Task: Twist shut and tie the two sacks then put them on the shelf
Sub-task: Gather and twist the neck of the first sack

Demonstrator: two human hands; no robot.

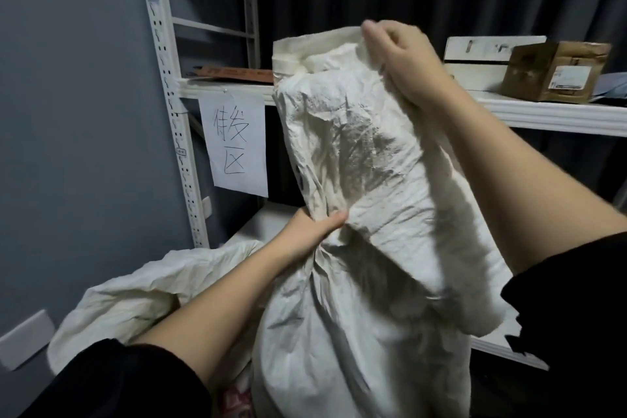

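At the far left, sack 2 [135, 288] lies slumped and open, low beside the shelf [559, 114] post, untouched. The left hand [315, 231] is clenched around the gathered neck of sack 1 [339, 332], which stands directly in front of the person. Above it the loose top runs nearly upright, tilting slightly left, to the right hand [403, 61], which pinches the rim. Twisting probably turns on this vertical axis: lower hand anchoring, upper hand winding.

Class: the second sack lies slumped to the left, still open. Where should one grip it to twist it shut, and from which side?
Grip the second sack at its loose, crumpled mouth, coming from above: the top lies slack and gathers easily there.
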